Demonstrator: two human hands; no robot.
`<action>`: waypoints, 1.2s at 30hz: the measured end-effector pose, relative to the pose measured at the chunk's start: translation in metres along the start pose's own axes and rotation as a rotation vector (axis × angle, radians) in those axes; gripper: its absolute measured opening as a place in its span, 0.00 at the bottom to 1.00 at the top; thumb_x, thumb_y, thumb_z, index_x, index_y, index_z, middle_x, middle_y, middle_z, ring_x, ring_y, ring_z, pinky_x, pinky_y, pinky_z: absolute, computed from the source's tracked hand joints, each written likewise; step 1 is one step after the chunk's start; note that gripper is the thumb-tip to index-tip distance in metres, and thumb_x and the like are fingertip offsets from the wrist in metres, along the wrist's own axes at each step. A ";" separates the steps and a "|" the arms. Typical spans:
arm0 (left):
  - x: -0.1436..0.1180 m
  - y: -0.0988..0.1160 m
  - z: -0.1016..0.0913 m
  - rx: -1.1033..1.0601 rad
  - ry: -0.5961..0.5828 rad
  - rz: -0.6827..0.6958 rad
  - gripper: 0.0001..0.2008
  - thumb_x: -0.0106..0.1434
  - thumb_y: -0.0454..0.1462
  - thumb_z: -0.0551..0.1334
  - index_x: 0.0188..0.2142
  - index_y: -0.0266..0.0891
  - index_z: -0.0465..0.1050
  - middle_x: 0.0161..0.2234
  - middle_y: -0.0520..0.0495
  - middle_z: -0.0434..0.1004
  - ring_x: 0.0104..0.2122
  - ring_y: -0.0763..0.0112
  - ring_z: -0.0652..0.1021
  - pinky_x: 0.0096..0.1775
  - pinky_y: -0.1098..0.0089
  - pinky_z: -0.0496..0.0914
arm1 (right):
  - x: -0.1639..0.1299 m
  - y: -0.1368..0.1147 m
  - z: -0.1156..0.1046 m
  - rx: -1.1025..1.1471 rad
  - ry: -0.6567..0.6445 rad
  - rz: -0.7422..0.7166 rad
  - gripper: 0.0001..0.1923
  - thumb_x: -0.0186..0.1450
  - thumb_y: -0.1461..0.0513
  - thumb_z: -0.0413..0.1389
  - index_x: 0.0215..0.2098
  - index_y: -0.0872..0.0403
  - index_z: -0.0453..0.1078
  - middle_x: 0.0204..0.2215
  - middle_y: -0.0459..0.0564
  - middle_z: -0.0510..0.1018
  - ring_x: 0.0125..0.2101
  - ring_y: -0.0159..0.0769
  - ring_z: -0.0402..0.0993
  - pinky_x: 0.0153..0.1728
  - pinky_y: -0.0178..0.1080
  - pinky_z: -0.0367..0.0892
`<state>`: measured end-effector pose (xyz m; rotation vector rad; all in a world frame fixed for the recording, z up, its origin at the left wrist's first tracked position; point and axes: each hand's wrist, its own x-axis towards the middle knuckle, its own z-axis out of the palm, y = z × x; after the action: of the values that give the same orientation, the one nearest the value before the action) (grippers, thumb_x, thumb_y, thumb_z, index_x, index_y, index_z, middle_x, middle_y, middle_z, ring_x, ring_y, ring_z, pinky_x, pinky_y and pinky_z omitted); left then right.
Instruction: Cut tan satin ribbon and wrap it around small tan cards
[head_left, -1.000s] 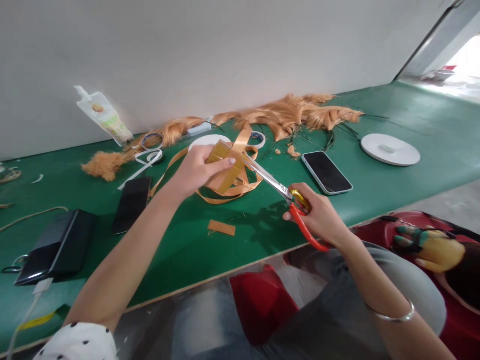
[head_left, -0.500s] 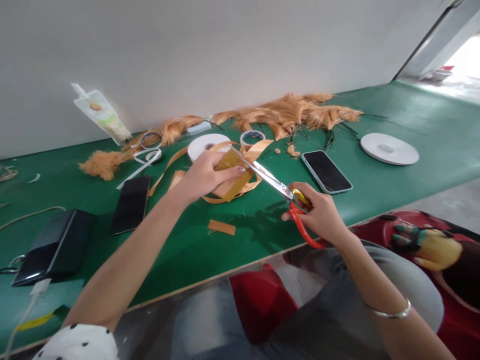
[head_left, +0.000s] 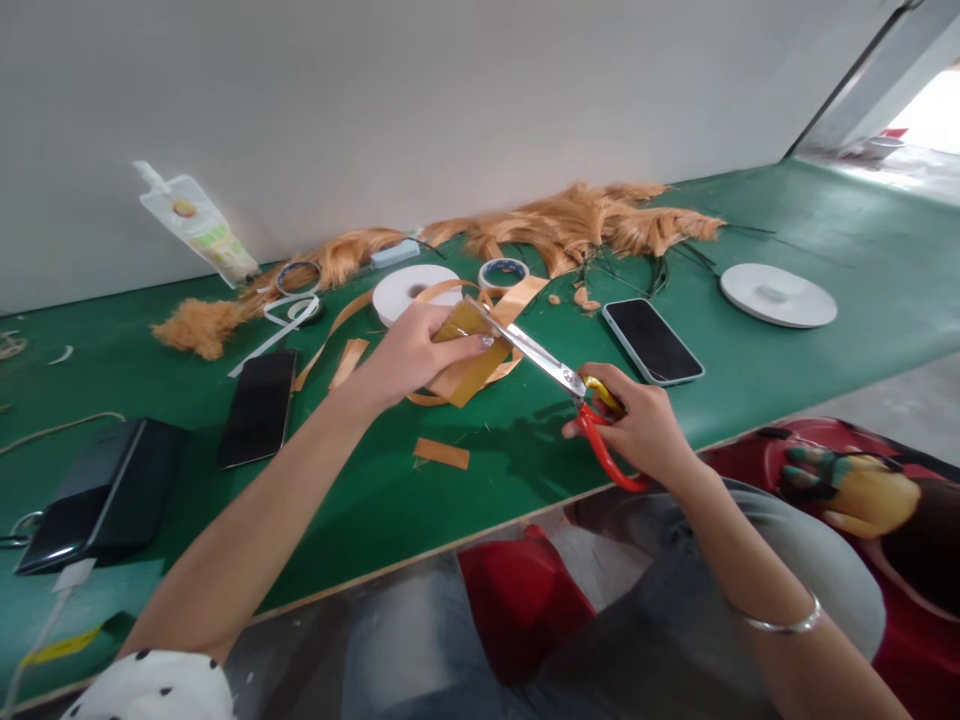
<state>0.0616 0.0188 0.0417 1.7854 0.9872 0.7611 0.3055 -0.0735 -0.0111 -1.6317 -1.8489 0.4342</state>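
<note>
My left hand [head_left: 405, 355] is closed on a flat gold-brown card-like piece [head_left: 477, 378], thumb across its face. A tan ribbon [head_left: 519, 300] stands out past the piece's upper right edge, and more of it loops on the table behind. In my right hand [head_left: 637, 415] are scissors [head_left: 541, 358] with one red and one yellow handle. Their blades reach the ribbon at the piece's edge; whether the tips are parted is hard to make out. Below the hands lies a short cut strip [head_left: 441, 453] of ribbon, and another strip [head_left: 349, 363] is left of my left hand.
On the green table [head_left: 360, 520] are a white ribbon roll [head_left: 397, 290], a tape roll [head_left: 504, 272], tan fibre bundles [head_left: 577, 225], a white disc [head_left: 780, 296], two phones [head_left: 654, 342] and a black box-shaped device [head_left: 101, 495] with a cable. A pouch [head_left: 199, 228] leans on the wall.
The view has shifted slightly. The held piece has tilted a little, and the strip left of my left hand shows more. Both hands keep their grip.
</note>
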 end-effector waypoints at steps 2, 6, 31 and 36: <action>0.000 0.000 0.000 -0.003 -0.003 -0.004 0.15 0.55 0.46 0.66 0.33 0.36 0.77 0.32 0.48 0.79 0.34 0.64 0.78 0.35 0.69 0.72 | 0.000 0.000 0.000 0.004 -0.008 0.008 0.20 0.55 0.51 0.60 0.40 0.54 0.71 0.18 0.40 0.59 0.20 0.28 0.53 0.23 0.32 0.55; 0.000 -0.001 -0.001 -0.007 -0.012 -0.001 0.14 0.55 0.45 0.66 0.33 0.35 0.77 0.31 0.48 0.79 0.32 0.66 0.78 0.33 0.70 0.71 | 0.000 0.000 -0.001 0.000 -0.014 0.004 0.19 0.55 0.51 0.59 0.40 0.54 0.71 0.17 0.40 0.59 0.19 0.28 0.53 0.22 0.31 0.55; 0.000 0.000 -0.006 -0.035 0.017 -0.008 0.13 0.54 0.45 0.67 0.30 0.35 0.77 0.27 0.48 0.77 0.27 0.69 0.76 0.27 0.72 0.67 | 0.003 0.005 -0.011 -0.095 -0.004 0.050 0.18 0.58 0.52 0.58 0.41 0.54 0.71 0.20 0.43 0.70 0.21 0.29 0.61 0.24 0.31 0.59; -0.004 0.003 -0.006 -0.202 0.053 0.005 0.12 0.52 0.43 0.68 0.31 0.36 0.76 0.30 0.48 0.79 0.29 0.67 0.78 0.28 0.72 0.69 | 0.008 0.015 -0.024 -0.205 -0.259 -0.025 0.17 0.56 0.60 0.59 0.44 0.52 0.72 0.34 0.49 0.79 0.32 0.36 0.73 0.32 0.33 0.65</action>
<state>0.0551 0.0173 0.0462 1.6004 0.9067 0.8830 0.3321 -0.0670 -0.0010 -1.7520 -2.1632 0.4772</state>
